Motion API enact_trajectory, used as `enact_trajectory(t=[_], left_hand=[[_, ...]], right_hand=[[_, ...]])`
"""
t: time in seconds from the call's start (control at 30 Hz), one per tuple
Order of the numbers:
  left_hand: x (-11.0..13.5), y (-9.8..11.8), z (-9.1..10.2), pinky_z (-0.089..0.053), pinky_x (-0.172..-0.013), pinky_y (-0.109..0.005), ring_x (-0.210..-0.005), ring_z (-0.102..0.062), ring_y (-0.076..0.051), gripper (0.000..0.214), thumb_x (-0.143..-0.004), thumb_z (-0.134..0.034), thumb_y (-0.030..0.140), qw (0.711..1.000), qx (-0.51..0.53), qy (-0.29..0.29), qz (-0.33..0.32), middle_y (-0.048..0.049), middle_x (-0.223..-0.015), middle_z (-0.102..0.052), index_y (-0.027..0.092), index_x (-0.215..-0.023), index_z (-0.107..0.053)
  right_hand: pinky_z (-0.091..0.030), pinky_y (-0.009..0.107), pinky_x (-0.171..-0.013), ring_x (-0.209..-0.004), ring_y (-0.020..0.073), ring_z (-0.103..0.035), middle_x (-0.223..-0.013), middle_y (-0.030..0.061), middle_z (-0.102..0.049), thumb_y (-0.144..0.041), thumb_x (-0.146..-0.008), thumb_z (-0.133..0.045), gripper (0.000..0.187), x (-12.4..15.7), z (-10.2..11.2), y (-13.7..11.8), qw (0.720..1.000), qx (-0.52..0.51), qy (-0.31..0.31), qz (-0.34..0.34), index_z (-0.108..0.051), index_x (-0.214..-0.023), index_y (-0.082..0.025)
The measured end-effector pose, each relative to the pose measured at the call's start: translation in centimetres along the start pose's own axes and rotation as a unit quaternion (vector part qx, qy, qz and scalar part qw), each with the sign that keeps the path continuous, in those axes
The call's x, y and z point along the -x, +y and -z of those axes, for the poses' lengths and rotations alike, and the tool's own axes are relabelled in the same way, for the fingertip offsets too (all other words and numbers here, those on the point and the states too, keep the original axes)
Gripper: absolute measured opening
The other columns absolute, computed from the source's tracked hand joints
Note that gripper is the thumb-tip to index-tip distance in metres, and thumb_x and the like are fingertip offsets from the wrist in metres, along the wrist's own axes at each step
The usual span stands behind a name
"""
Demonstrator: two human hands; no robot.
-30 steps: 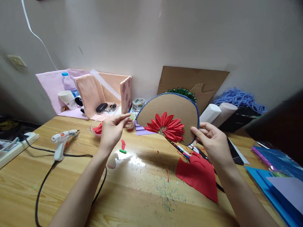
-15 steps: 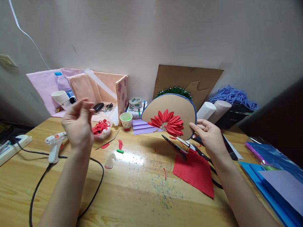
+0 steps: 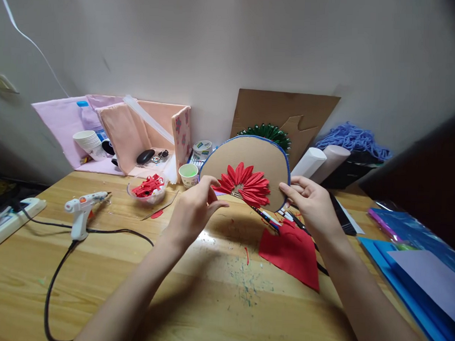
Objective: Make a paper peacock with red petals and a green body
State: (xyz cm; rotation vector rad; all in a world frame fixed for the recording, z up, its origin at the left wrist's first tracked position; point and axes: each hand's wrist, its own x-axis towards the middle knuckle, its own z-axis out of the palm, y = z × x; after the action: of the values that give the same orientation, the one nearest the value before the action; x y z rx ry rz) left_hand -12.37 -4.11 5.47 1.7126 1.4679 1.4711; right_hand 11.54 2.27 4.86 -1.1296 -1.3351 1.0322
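Observation:
A rounded piece of cardboard with a blue edge is held up above the table. Red petals fan out across its lower part. My right hand pinches the right edge of the cardboard between thumb and fingers. At the lower left edge, my left hand has its thumb apart from its curved fingers, close to the leftmost petals; whether it touches them I cannot tell. Below the cardboard lies a red cloth sheet, with several pens behind it.
A white glue gun with a black cord stands at left. Near it are a bowl of red scraps and a paper cup. A cardboard sheet leans on the wall. Blue sheets lie at right.
My left hand has moved right, from above the glue gun to the cardboard's lower left edge, and its fingers have spread. My right hand still holds the cardboard, which has shifted slightly left.

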Motion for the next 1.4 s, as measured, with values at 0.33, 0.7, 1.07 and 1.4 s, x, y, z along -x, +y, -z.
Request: enact_trajectory(t=[0.33, 0.7, 1.07, 1.4], left_hand=[[-0.6, -0.8, -2.2, -0.042, -0.047, -0.022, -0.044, -0.051, -0.01, 0.041, -0.062, -0.074, 0.05, 0.951, 0.189, -0.009, 0.243, -0.0024, -0.049, -0.059, 0.012, -0.051, -0.061], [-0.6, -0.7, -2.0, -0.053, -0.065, -0.029, -0.058, -0.06, -0.013, 0.027, -0.056, -0.081, 0.034, 0.92, 0.276, -0.078, 0.269, -0.0068, -0.062, -0.068, 0.011, -0.064, -0.07], [-2.2, -0.5, 2.4, -0.05, -0.053, -0.018, -0.055, -0.059, -0.009, 0.018, -0.065, -0.076, 0.032, 0.965, 0.208, -0.052, 0.151, -0.0045, -0.065, -0.068, 0.015, -0.07, -0.074], [-4.6, -2.8, 9.9, -0.051, -0.052, -0.009, -0.048, -0.058, -0.002, 0.013, -0.063, -0.078, 0.015, 0.905, 0.253, 0.334, 0.076, 0.0027, -0.056, -0.066, 0.011, -0.066, -0.066]], right_hand=[[-0.048, 0.024, -0.049, -0.055, 0.0141, -0.06, -0.071, 0.002, -0.069, -0.044, -0.068, -0.073, 0.029, 1.5, -1.5, -0.1, 0.999, -0.019, -0.026, 0.011, -0.061, -0.079, -0.021], [-0.048, 0.024, -0.052, -0.056, 0.0135, -0.058, -0.068, -0.0002, -0.065, -0.041, -0.069, -0.072, 0.026, 1.5, -1.7, 0.4, 0.999, -0.027, 0.0, 0.025, -0.061, -0.081, -0.021], [-0.041, 0.02, -0.042, -0.043, 0.0083, -0.05, -0.057, -0.0036, -0.062, -0.041, -0.062, -0.077, 0.032, 0.0, -1.0, 1.7, 0.999, -0.041, 0.026, 0.0, -0.059, -0.076, -0.019], [-0.042, 0.02, -0.044, -0.045, 0.0092, -0.053, -0.057, -0.0014, -0.063, -0.047, -0.056, -0.076, 0.04, -1.4, -1.3, 4.3, 0.995, -0.004, -0.031, -0.092, -0.057, -0.074, -0.017]])
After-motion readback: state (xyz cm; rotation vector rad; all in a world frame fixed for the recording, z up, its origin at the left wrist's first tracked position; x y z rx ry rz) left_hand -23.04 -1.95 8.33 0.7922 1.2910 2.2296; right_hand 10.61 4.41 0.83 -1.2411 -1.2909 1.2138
